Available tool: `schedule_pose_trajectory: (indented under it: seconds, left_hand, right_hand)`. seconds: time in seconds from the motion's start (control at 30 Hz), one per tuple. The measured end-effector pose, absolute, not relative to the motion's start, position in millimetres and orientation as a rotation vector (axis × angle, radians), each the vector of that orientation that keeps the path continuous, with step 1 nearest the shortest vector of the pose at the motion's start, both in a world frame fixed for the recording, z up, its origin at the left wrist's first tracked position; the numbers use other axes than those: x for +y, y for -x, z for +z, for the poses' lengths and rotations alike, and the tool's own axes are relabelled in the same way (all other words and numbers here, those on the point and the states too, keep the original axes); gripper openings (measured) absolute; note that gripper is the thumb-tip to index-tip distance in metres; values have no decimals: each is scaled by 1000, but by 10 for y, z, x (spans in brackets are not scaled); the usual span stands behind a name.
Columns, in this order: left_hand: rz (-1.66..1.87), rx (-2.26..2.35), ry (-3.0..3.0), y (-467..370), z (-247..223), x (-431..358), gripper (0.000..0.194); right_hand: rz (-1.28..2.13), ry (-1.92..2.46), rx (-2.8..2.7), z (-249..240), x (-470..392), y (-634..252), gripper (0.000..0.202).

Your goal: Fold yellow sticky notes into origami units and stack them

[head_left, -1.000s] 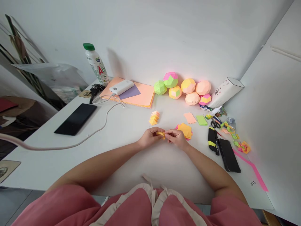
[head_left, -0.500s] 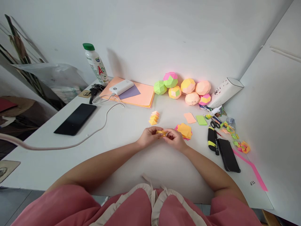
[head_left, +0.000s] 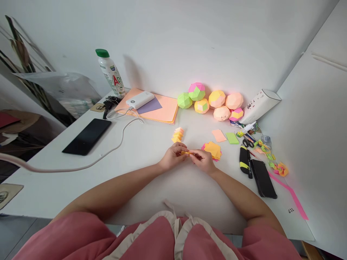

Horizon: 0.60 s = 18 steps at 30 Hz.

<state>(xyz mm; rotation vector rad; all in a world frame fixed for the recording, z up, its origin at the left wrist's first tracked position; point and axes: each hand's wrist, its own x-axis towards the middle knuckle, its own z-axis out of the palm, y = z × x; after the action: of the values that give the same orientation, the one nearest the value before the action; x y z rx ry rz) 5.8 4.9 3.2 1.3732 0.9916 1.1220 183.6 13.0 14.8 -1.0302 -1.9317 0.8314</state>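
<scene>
A small piece of folded orange paper (head_left: 187, 153) is pinched between my two hands above the white table. My left hand (head_left: 173, 156) closes on its left end, and my right hand (head_left: 202, 160) grips the right end; the fingers cover much of it. Just beyond my left hand lies a row of folded paper pieces (head_left: 178, 135), yellow-orange to peach. Beside my right hand sits a stack of orange paper squares (head_left: 213, 150) with pink edges showing below. Farther back are peach paper slips (head_left: 218, 135) and green paper slips (head_left: 232, 138).
Several faceted paper balls (head_left: 216, 98) rest against the wall. At right are scissors (head_left: 248, 143), a box cutter (head_left: 244, 160) and a black phone (head_left: 263, 178). At left are a tablet-like black device (head_left: 87, 137), a cable (head_left: 108, 159), a power bank (head_left: 140, 100) and a bottle (head_left: 111, 76).
The folded orange paper now looks flatter and thinner between my fingers. My right fingers have shifted slightly left over it; the other things stay put.
</scene>
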Motion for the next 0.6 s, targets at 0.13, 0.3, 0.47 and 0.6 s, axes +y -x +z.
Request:
schedule_pose_trajectory:
  seconds: [0.13, 0.3, 0.47, 0.6]
  left_hand:
    - [1054, 987, -1433, -55, 79, 33, 23]
    - [1039, 1000, -1434, -57, 123, 15, 24]
    - [1065, 990, -1412, -63, 113, 5, 23]
    - [1073, 966, -1401, -59, 105, 3, 24]
  right_hand:
    - [839, 1053, -1944, 155, 124, -1854, 22]
    - [907, 1080, -1924, 155, 122, -1868, 22]
    - [952, 1086, -1882, 146, 124, -1862, 22]
    - [1025, 1096, -1851, 138, 133, -1848, 23]
